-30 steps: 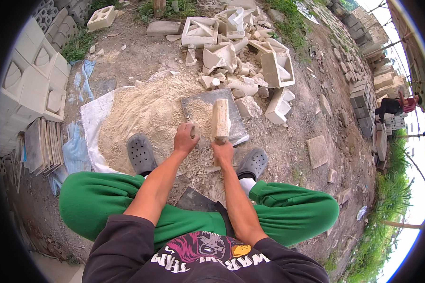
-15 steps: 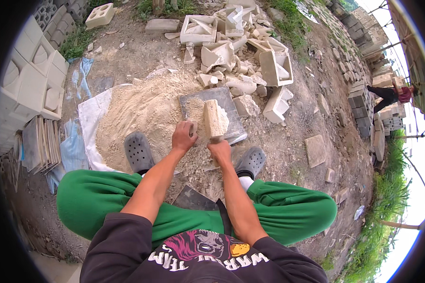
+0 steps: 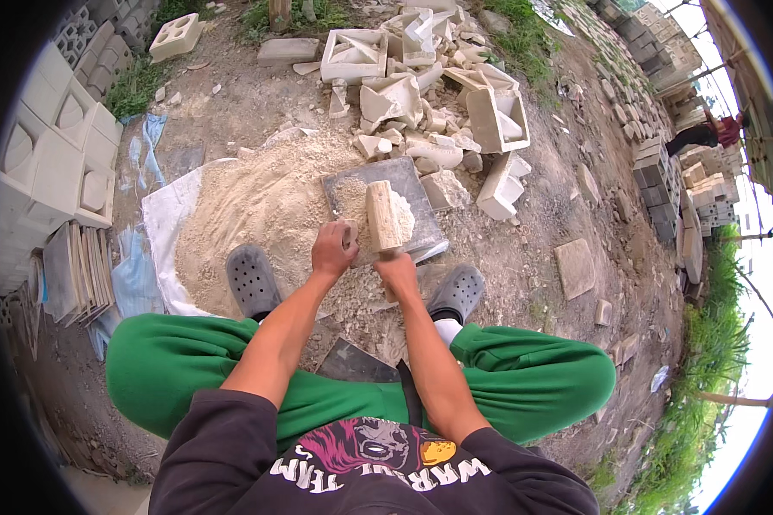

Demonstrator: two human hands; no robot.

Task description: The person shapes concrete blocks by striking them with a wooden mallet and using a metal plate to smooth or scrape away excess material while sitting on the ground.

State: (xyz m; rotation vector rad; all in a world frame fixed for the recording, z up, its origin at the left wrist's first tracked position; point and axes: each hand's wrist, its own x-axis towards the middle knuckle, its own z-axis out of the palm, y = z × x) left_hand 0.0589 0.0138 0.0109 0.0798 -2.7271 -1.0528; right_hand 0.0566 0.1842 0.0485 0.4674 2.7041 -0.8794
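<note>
My right hand (image 3: 396, 273) is wrapped around the handle of a dust-coated wooden mallet (image 3: 380, 215). The mallet's thick head points away from me, over a dark flat slab (image 3: 429, 206). White crushed material (image 3: 404, 221) lies on that slab beside the head. Just left of the mallet, my left hand (image 3: 333, 249) is closed at the slab's near left corner. Its fingers curl around a small greyish thing, mostly hidden. A wide heap of pale crumbled powder (image 3: 249, 202) spreads left of the slab on a white sheet (image 3: 170, 215).
Broken pale blocks (image 3: 421, 112) are piled beyond the slab. My feet in grey clogs (image 3: 252, 279) flank the work spot. Moulded blocks (image 3: 64, 146) and thin boards (image 3: 77, 266) stand at left. Grey blocks (image 3: 657, 189) are stacked at right, near another person (image 3: 704, 133).
The view has shifted slightly. Both hands and the mallet keep nearly the same place over the slab. The person at far right has bent or shifted a little.
</note>
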